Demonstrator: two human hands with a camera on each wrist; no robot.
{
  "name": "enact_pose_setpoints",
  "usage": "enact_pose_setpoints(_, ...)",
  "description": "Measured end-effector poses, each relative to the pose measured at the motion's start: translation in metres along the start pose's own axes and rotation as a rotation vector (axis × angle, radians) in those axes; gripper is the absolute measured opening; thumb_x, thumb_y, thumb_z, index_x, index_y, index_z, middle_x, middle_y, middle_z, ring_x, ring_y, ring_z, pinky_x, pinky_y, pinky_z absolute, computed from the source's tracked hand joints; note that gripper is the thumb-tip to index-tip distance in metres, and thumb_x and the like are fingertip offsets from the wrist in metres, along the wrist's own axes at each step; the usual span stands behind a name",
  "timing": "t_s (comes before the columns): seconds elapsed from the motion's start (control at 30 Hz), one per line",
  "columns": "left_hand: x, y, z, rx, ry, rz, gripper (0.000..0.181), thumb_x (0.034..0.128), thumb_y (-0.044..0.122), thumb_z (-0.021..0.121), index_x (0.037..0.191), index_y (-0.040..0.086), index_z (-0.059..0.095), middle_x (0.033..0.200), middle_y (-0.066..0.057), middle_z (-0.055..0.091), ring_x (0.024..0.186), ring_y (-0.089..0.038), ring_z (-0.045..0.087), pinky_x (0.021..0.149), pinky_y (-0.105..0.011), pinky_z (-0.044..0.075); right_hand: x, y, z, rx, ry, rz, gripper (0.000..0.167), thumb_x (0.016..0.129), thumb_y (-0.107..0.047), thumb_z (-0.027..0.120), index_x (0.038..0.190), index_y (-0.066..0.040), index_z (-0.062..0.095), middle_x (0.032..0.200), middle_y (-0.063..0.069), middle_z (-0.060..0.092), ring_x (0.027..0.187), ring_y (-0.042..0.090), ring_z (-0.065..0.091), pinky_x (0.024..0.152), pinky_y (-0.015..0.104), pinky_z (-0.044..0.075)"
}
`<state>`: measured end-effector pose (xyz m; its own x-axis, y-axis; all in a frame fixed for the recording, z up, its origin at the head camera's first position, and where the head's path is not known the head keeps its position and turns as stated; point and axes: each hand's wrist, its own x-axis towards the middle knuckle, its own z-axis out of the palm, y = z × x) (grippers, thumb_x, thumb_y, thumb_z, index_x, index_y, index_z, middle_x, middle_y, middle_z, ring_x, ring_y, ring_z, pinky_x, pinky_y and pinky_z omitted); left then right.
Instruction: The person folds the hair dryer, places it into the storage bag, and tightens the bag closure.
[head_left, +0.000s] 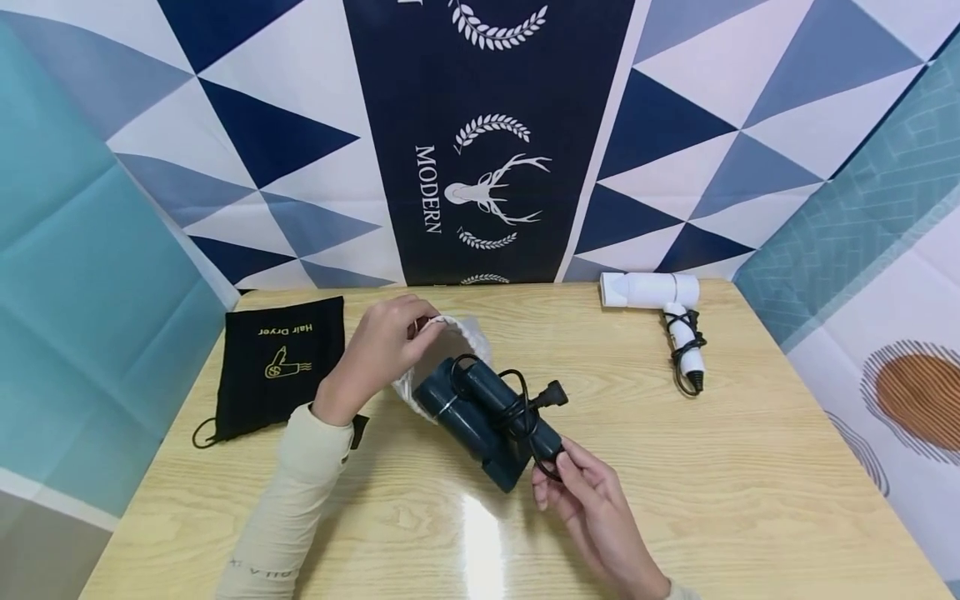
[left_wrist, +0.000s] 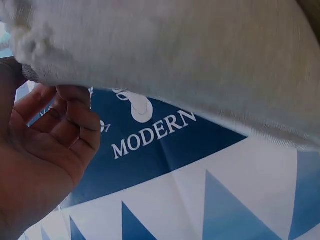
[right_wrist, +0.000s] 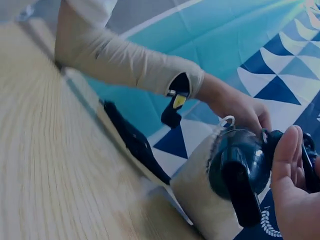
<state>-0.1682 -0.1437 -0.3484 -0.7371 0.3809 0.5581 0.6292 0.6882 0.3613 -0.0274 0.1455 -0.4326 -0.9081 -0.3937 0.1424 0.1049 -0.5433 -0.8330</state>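
Dark-blue dryer (head_left: 465, 427): right hand (head_left: 594, 504) pinches its handle end; other end sits in the mouth of the white bag (head_left: 441, 348), edge pinched by left hand (head_left: 385, 343). Looks mid-transfer, in or out unclear. Next move likely needs mouth wide, cord (head_left: 517, 412) clear. White dryer (head_left: 647, 290) far back.

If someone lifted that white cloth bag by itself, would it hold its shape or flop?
It would probably flop: the white cloth bag looks like soft woven fabric, gathered at the rim. It is likely light, since its walls look thin. Let go, its mouth might sag around the dark blue hair dryer, because the left hand holds the rim.
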Motion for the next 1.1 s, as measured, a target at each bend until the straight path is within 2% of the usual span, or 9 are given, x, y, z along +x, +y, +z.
enact_pose_setpoints(0.1, -0.001, 0.004, 0.001, 0.013, 0.003, -0.006, 0.011, 0.0943, 0.016, 0.069, 0.086, 0.009, 0.072, 0.073, 0.002, 0.057, 0.062, -0.011, 0.048, 0.054, -0.027, 0.041, 0.000, 0.000, 0.001, 0.090, 0.046, 0.009, 0.037, 0.109, -0.003, 0.030, 0.139, 0.006, 0.049, 0.101, 0.014, 0.069, 0.088, 0.016, 0.066, 0.080, 0.025, 0.056)
enact_pose_setpoints(0.23, -0.001, 0.006, 0.001, 0.018, 0.009, -0.017, 0.013, 0.0952, 0.017, 0.068, 0.085, 0.009, 0.071, 0.071, 0.002, 0.056, 0.061, -0.010, 0.048, 0.054, -0.027, 0.041, 0.000, 0.003, 0.003, -0.064, 0.078, -0.069, 0.038, 0.108, -0.001, 0.033, 0.142, 0.010, 0.045, 0.101, 0.018, 0.070, 0.089, 0.019, 0.069, 0.081, 0.030, 0.057)
enact_pose_setpoints(0.4, 0.000, 0.008, 0.004, 0.015, 0.021, -0.019, 0.015, 0.0958, 0.016, 0.066, 0.083, 0.009, 0.071, 0.070, 0.002, 0.056, 0.059, -0.010, 0.048, 0.053, -0.027, 0.041, -0.001, 0.008, 0.004, -0.396, 0.068, -0.364, 0.038, 0.102, 0.014, 0.031, 0.140, 0.021, 0.037, 0.099, 0.032, 0.067, 0.083, 0.026, 0.072, 0.075, 0.038, 0.058)
enact_pose_setpoints(0.53, 0.000, 0.012, 0.010, 0.006, -0.007, -0.010, 0.015, 0.0961, 0.017, 0.066, 0.085, 0.009, 0.072, 0.069, 0.003, 0.056, 0.060, -0.010, 0.048, 0.054, -0.026, 0.041, -0.001, 0.013, 0.005, -0.538, 0.085, -0.578, 0.043, 0.096, 0.025, 0.032, 0.139, 0.024, 0.035, 0.097, 0.036, 0.066, 0.080, 0.026, 0.074, 0.069, 0.037, 0.058)
enact_pose_setpoints(0.7, 0.000, 0.016, 0.015, -0.006, -0.036, 0.010, 0.014, 0.0959, 0.017, 0.067, 0.087, 0.009, 0.073, 0.069, 0.004, 0.056, 0.060, -0.008, 0.047, 0.053, -0.025, 0.041, 0.002, 0.018, 0.008, -0.680, 0.083, -0.744, 0.040, 0.092, 0.027, 0.038, 0.132, 0.028, 0.040, 0.101, 0.039, 0.064, 0.080, 0.024, 0.074, 0.067, 0.033, 0.059)
enact_pose_setpoints(0.83, 0.000, 0.018, 0.016, -0.017, -0.058, 0.033, 0.013, 0.0966, 0.018, 0.066, 0.088, 0.010, 0.073, 0.070, 0.005, 0.056, 0.060, -0.008, 0.046, 0.053, -0.024, 0.040, 0.005, 0.017, 0.013, -0.845, 0.117, -0.848, 0.032, 0.095, 0.018, 0.047, 0.125, 0.029, 0.046, 0.101, 0.041, 0.063, 0.079, 0.022, 0.074, 0.066, 0.028, 0.058)
enact_pose_setpoints(0.93, 0.000, 0.021, 0.015, -0.020, -0.101, 0.054, 0.013, 0.0970, 0.018, 0.066, 0.088, 0.011, 0.072, 0.068, 0.006, 0.054, 0.059, -0.007, 0.045, 0.053, -0.024, 0.039, 0.006, 0.014, 0.017, -1.047, 0.204, -0.921, 0.032, 0.101, 0.000, 0.052, 0.121, 0.024, 0.055, 0.092, 0.033, 0.068, 0.066, 0.008, 0.067, 0.059, 0.017, 0.052)
enact_pose_setpoints(1.03, 0.000, 0.023, 0.013, -0.021, -0.152, 0.071, 0.014, 0.0978, 0.019, 0.066, 0.087, 0.012, 0.071, 0.066, 0.007, 0.051, 0.058, -0.007, 0.043, 0.053, -0.023, 0.038, 0.008, 0.012, 0.021, -1.214, 0.293, -0.994, 0.039, 0.104, -0.017, 0.053, 0.116, 0.019, 0.063, 0.088, 0.028, 0.071, 0.071, 0.007, 0.067, 0.063, 0.012, 0.049)
enact_pose_setpoints(1.1, 0.000, 0.024, 0.012, -0.019, -0.173, 0.077, 0.017, 0.0983, 0.021, 0.065, 0.084, 0.012, 0.069, 0.065, 0.007, 0.050, 0.057, -0.007, 0.043, 0.053, -0.023, 0.037, 0.009, 0.011, 0.023, -1.272, 0.306, -1.036, 0.041, 0.105, -0.020, 0.053, 0.114, 0.017, 0.065, 0.092, 0.029, 0.071, 0.078, 0.014, 0.071, 0.072, 0.013, 0.052)
